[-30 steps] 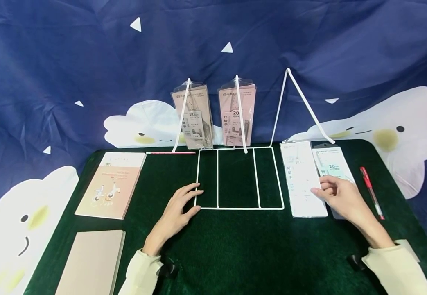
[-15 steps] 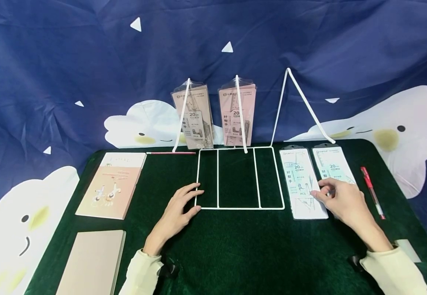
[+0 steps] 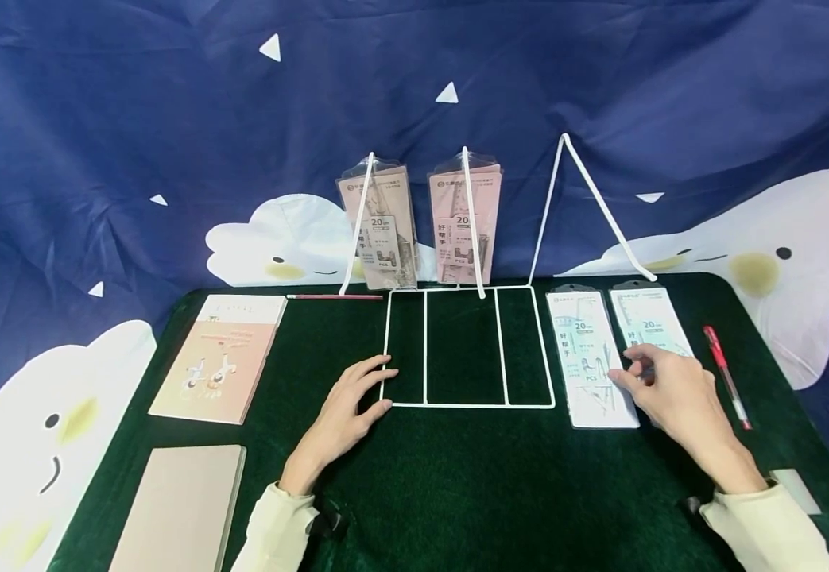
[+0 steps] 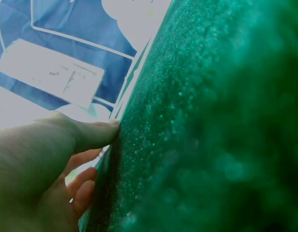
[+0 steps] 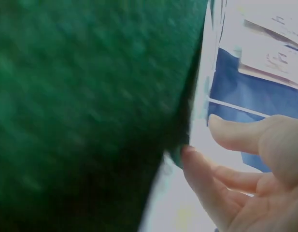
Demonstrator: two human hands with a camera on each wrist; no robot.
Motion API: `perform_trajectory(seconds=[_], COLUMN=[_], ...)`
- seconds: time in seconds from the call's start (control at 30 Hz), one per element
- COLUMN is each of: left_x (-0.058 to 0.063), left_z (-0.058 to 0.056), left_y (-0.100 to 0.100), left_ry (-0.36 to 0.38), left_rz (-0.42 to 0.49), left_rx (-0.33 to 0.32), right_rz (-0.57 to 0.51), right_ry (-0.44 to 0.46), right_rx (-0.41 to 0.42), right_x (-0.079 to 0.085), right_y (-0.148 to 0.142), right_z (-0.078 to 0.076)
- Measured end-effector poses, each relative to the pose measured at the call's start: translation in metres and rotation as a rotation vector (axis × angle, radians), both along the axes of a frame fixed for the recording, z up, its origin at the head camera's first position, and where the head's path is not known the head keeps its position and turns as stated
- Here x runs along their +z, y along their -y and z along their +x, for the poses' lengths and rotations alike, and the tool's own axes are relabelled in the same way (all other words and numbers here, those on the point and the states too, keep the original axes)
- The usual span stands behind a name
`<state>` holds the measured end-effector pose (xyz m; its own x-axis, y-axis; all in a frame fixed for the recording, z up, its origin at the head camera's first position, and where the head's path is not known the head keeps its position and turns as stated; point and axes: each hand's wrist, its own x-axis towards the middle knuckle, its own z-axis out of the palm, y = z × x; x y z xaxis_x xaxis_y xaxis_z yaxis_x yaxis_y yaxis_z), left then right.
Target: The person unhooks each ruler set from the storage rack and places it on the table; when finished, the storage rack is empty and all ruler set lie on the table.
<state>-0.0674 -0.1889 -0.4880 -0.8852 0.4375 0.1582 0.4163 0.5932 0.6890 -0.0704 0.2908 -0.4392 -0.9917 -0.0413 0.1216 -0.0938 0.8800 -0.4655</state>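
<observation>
My left hand (image 3: pixel 346 405) rests with spread fingers at the left side of a white wire rack (image 3: pixel 471 406), thumb near its front corner. In the left wrist view its thumb (image 4: pixel 98 133) lies along the rack's edge. My right hand (image 3: pixel 675 393) is at the right edge of a clear-packed ruler set (image 3: pixel 582 334) lying flat on the table. Its thumb overlaps that edge in the head view; the right wrist view shows thumb (image 5: pixel 231 133) and index finger apart. Partly under this hand lies a second ruler set (image 3: pixel 646 310).
A brown ruler set (image 3: pixel 393 199) and a pink one (image 3: pixel 443 199) hang on the rack's uprights. To the left lie an orange-covered notebook (image 3: pixel 217 373), a beige notebook (image 3: pixel 178 508) and a red pencil (image 3: pixel 314 297). A red pen (image 3: pixel 729 381) lies at the right.
The ruler set by my right hand has gone from tilted and glaring to flat on the table. My right hand has barely shifted; my left hand stays in place.
</observation>
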Motion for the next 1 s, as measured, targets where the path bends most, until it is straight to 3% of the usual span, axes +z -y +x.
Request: perform_trajectory(seconds=[0.2, 0.4, 0.57, 0.73, 1.0], left_x=[0.002, 0.0, -0.002, -0.002, -0.002], left_z=[-0.002, -0.001, 0.0, 0.0, 0.0], left_y=[0.002, 0.001, 0.0, 0.0, 0.0], left_ry=[-0.007, -0.005, -0.005, 0.001, 0.004], left_rz=[0.004, 0.003, 0.008, 0.008, -0.004], left_rx=[0.008, 0.005, 0.001, 0.001, 0.009], right_rz=[-0.044, -0.22, -0.359, -0.478, -0.543], right_ry=[-0.173, -0.244, -0.212, -0.149, -0.14], right_rx=[0.013, 0.109, 0.197, 0.21, 0.222], right_x=[0.021, 0.032, 0.035, 0.041, 0.047], right_y=[0.013, 0.046, 0.072, 0.094, 0.116], right_z=[-0.017, -0.047, -0.074, -0.1, -0.128])
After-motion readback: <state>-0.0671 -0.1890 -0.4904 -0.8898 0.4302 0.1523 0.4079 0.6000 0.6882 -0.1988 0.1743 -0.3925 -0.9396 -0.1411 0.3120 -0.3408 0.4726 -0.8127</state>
